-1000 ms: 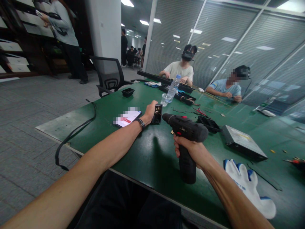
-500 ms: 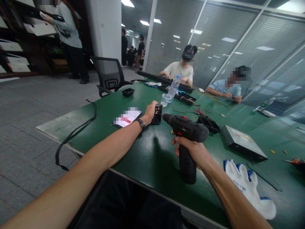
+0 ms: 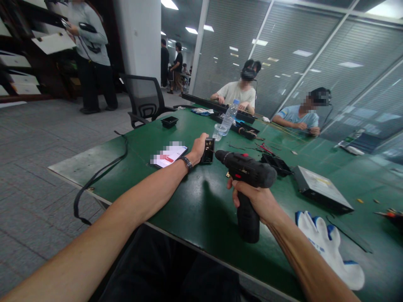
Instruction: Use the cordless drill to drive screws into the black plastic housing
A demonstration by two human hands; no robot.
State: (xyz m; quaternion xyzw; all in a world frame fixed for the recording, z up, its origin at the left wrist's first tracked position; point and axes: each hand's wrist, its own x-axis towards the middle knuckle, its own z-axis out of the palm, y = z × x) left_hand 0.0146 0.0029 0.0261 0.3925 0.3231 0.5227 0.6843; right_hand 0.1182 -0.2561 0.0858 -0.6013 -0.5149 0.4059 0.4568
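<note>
The person's left hand [image 3: 199,147] is closed around a small black part [image 3: 208,151], fingers behind it and thumb over the top, standing it on edge on the green table [image 3: 189,209] just right of a phone [image 3: 170,156]. The right hand [image 3: 256,200] is wrapped tight round the grip of a cordless drill [image 3: 248,173], whose nose points at the part's open face and sits just beside it; the bit is too small to make out, so contact cannot be confirmed. Judging from this, the work would go best with the drill kept level and square to that face. The left hand should brace the part hard against the table so it cannot twist, with its fingertips clear of the tip, and the trigger should be fed gently. The part looks like hard moulded plastic, boxy with a recessed front. The drill is matte black with red accents, a stubby barrel and a blocky battery foot resting on the tabletop. The table's surface is smooth, slightly glossy and scuffed. A flat metal-cased box [image 3: 321,188] lies to the right, and nearer lies a limp white knit glove [image 3: 330,247] with blue trim. A clear plastic cup [image 3: 218,131] and a bottle [image 3: 229,114] stand beyond the part.
</note>
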